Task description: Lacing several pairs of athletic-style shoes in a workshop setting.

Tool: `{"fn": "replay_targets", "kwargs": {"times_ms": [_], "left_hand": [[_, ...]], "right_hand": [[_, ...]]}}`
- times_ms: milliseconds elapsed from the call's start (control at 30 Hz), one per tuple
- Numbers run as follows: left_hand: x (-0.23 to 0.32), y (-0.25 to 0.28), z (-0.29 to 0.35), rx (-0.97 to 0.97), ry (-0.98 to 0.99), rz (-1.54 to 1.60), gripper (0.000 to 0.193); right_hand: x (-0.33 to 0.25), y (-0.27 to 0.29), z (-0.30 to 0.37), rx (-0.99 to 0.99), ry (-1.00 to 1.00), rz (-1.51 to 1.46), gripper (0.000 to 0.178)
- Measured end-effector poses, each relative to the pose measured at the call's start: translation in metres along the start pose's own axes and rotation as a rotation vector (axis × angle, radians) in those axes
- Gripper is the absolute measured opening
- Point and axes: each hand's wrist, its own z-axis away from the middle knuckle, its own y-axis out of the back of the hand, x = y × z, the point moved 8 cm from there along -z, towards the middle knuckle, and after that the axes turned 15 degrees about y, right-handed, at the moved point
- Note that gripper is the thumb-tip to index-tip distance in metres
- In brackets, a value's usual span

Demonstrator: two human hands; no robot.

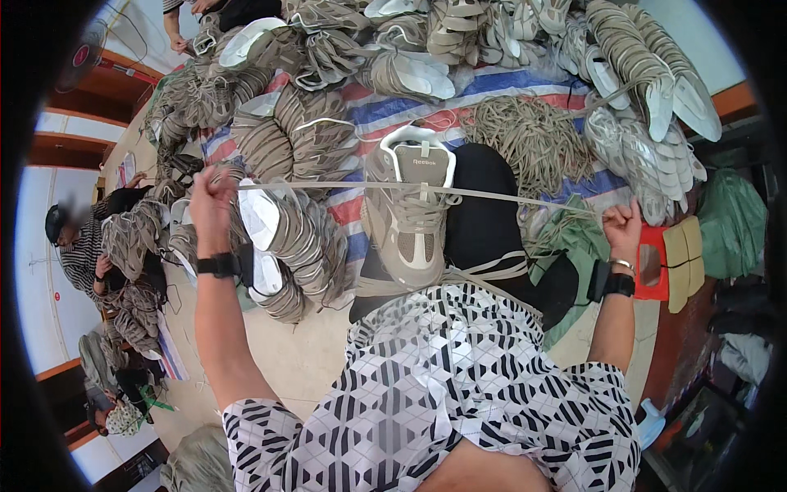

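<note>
The shoe upper (pixel 405 234) lies on the black-clad lap (pixel 484 197), just toward twelve o'clock from the middle of the view, its toe pointing to six and its collar to twelve. It is beige-grey, with paler panels round a mesh patch at the toe, a bright white lining at the collar, and a tongue with a small pull tab. Lacing criss-crosses the throat. A flat beige lace (pixel 516 198) runs across the tongue, drawn out nearly straight to both sides; a small pale tab seems to lie over it there.

Taking the upper as the clock's centre, the left hand (pixel 213 195) is near nine o'clock, mostly closed, fingers curled, pinching one end of the lace. The right hand (pixel 623 227) is at three, also mostly closed, the other end between thumb and fingertips. The exact finger placing is too small to tell. Both hands are well apart from the upper.

A heap of loose laces (pixel 529 139) spreads at two o'clock, stacked uppers (pixel 316 246) stand near eight to nine, and a red stool (pixel 652 264) is between three and four.
</note>
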Motion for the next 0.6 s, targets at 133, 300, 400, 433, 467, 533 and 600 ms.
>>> {"fn": "replay_targets", "kwargs": {"times_ms": [133,300,400,433,467,533,600], "left_hand": [[-0.048,-0.14,0.09,-0.251,-0.048,-0.554,0.02],[-0.052,-0.261,0.238,-0.725,-0.9,-1.136,0.031],[-0.082,-0.272,0.246,-0.769,-1.075,-1.572,0.033],[-0.085,-0.267,0.241,-0.766,-1.076,-1.58,0.033],[-0.089,-0.263,0.234,-0.769,-1.102,-1.648,0.03],[-0.086,-0.256,0.227,-0.777,-1.133,-1.719,0.026],[-0.074,-0.256,0.222,-0.8,-0.961,-1.603,0.023]], "right_hand": [[0.07,-0.04,0.035,-0.185,-0.012,0.493,0.02],[0.16,-0.165,0.11,-0.779,0.086,1.256,0.015],[0.192,-0.192,0.137,-1.016,0.346,1.334,0.017],[0.2,-0.205,0.152,-1.216,0.571,1.306,0.017],[0.203,-0.208,0.155,-1.211,0.574,1.301,0.017],[0.218,-0.211,0.166,-1.357,0.55,1.366,0.016],[0.223,-0.209,0.169,-1.349,0.456,1.365,0.015]]}}
